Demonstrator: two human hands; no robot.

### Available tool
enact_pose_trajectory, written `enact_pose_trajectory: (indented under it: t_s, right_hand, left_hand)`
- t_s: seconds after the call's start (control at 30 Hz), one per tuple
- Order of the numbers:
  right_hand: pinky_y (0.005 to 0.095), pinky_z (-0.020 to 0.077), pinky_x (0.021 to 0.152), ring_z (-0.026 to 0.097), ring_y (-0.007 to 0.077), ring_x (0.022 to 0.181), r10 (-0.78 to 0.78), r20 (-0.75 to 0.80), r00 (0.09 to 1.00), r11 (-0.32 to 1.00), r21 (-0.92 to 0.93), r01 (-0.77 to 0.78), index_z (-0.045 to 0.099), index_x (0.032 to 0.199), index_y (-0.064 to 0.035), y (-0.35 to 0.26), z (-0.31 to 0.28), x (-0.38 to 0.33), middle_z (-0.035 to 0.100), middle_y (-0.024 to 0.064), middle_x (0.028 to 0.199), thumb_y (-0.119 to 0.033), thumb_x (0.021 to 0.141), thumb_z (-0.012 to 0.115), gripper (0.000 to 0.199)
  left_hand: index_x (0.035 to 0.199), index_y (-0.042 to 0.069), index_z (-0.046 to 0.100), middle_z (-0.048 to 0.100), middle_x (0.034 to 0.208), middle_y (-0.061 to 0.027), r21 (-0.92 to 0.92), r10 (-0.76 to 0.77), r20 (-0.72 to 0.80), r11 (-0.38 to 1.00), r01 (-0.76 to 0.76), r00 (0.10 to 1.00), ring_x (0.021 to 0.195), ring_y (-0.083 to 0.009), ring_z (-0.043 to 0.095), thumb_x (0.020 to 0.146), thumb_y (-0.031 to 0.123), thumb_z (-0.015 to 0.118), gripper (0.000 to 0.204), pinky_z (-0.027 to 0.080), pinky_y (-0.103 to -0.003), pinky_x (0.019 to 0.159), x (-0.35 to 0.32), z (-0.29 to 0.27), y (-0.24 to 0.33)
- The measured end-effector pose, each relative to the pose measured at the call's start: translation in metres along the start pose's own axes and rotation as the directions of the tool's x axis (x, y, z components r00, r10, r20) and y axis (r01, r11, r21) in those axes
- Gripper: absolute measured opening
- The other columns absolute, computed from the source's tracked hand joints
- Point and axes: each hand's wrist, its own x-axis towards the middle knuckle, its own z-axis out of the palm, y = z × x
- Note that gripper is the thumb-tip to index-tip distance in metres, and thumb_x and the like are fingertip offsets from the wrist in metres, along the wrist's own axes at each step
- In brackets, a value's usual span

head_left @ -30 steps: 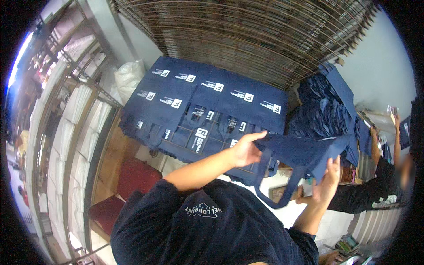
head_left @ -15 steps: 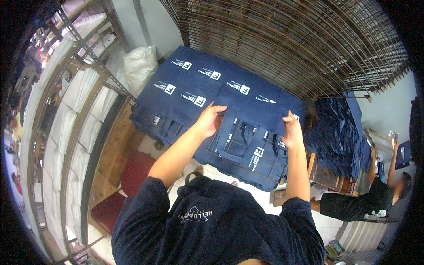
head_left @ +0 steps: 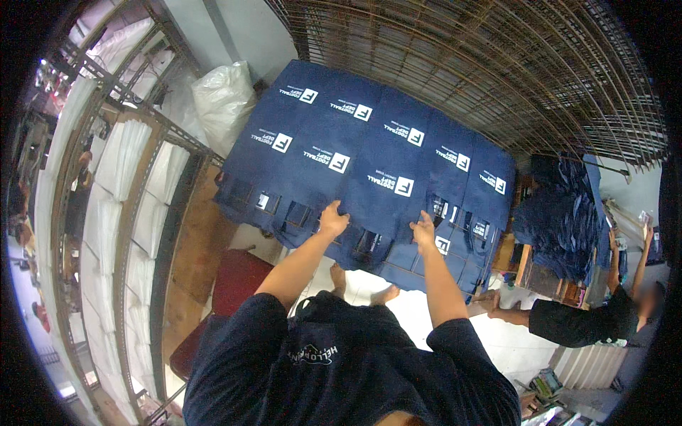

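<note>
Ahead of the hands: rows of flat navy bags [head_left: 369, 153] lay overlapped on a low surface, each with a white printed patch, open mouths and handles toward the person.
Nearest bag: a navy bag [head_left: 380, 216] at the front edge lay directly under both hands, its long axis running away from the person.
Left hand [head_left: 332, 218]: rested flat on the bag's near left part, fingers curled loosely over the cloth; no pinch could be made out.
Right hand [head_left: 424, 231]: lay on the bag's near right part, fingers bent downward onto the cloth; whether it gripped an edge could not be told.
Nearer hand: both sat about level, the right slightly closer to the body.
Surface: a brown board [head_left: 202, 234] showed at the left of the stack, a red stool [head_left: 231, 284] just beside it.
Room: a wire mesh panel [head_left: 497, 64] stood behind, a white sack [head_left: 224, 99] at the far left, a metal rack [head_left: 106, 177] of white stacks along the left.
Nearby: another person [head_left: 590, 319] in dark clothes stood at the right by a heap of navy bags [head_left: 561, 220].
</note>
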Motion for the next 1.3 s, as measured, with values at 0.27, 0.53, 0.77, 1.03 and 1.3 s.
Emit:
enact_pose_trajectory:
  t_s: [0.27, 0.53, 0.77, 1.03, 1.3]
  right_hand:
    - [0.0283, 0.0397, 0.044, 0.051, 0.0143, 0.054, 0.041, -0.058, 0.997, 0.997, -0.067, -0.045, 0.036, 0.132, -0.0084, 0.000, 0.017, -0.005, 0.057, 0.0066, 0.071, 0.000, 0.077, 0.057, 0.060]
    - [0.0294, 0.0452, 0.060, 0.057, 0.0156, 0.067, 0.014, -0.040, 0.999, 0.988, -0.153, -0.019, 0.039, 0.131, -0.0074, 0.011, 0.020, 0.002, 0.060, 0.0075, 0.080, 0.001, 0.077, 0.057, 0.057]
    - [0.0294, 0.0460, 0.066, 0.058, 0.0174, 0.071, -0.001, -0.052, 0.999, 0.983, -0.181, -0.008, 0.041, 0.130, -0.0072, 0.023, 0.023, 0.009, 0.060, 0.0090, 0.081, 0.000, 0.075, 0.058, 0.058]
    - [0.0285, 0.0457, 0.069, 0.058, 0.0169, 0.073, -0.021, -0.056, 0.998, 0.981, -0.193, 0.010, 0.041, 0.130, -0.0070, 0.035, 0.024, 0.017, 0.062, 0.0098, 0.084, 0.000, 0.075, 0.057, 0.058]
    - [0.0337, 0.0467, 0.075, 0.061, 0.0229, 0.080, -0.034, -0.096, 0.995, 0.961, -0.275, 0.007, 0.043, 0.130, -0.0134, 0.041, 0.023, 0.021, 0.063, 0.0120, 0.085, -0.005, 0.074, 0.059, 0.059]
  left_hand:
    - [0.118, 0.005, 0.052, 0.058, 0.108, -0.0223, 0.271, 0.058, -0.093, 0.962, -0.031, 0.994, 0.101, -0.0360, 0.056, 0.070, 0.013, 0.062, 0.050, 0.043, -0.040, 0.090, -0.008, -0.014, 0.015]
    - [0.116, 0.006, 0.054, 0.060, 0.104, -0.0206, 0.262, 0.073, -0.096, 0.964, -0.046, 0.993, 0.099, -0.0342, 0.057, 0.071, 0.011, 0.061, 0.046, 0.044, -0.040, 0.087, -0.012, -0.023, 0.009]
    - [0.112, 0.007, 0.055, 0.062, 0.101, -0.0203, 0.289, 0.062, -0.116, 0.957, -0.027, 0.991, 0.095, -0.0336, 0.059, 0.072, 0.011, 0.062, 0.041, 0.046, -0.040, 0.085, -0.014, -0.027, 0.014]
    - [0.110, 0.007, 0.056, 0.063, 0.097, -0.0196, 0.290, 0.077, -0.116, 0.956, -0.040, 0.990, 0.092, -0.0337, 0.060, 0.070, 0.011, 0.065, 0.041, 0.047, -0.040, 0.082, -0.012, -0.027, 0.007]
    - [0.108, 0.007, 0.058, 0.064, 0.091, -0.0188, 0.290, 0.149, -0.144, 0.952, -0.103, 0.978, 0.087, -0.0335, 0.061, 0.068, 0.011, 0.066, 0.040, 0.048, -0.040, 0.078, -0.007, -0.025, 0.003]
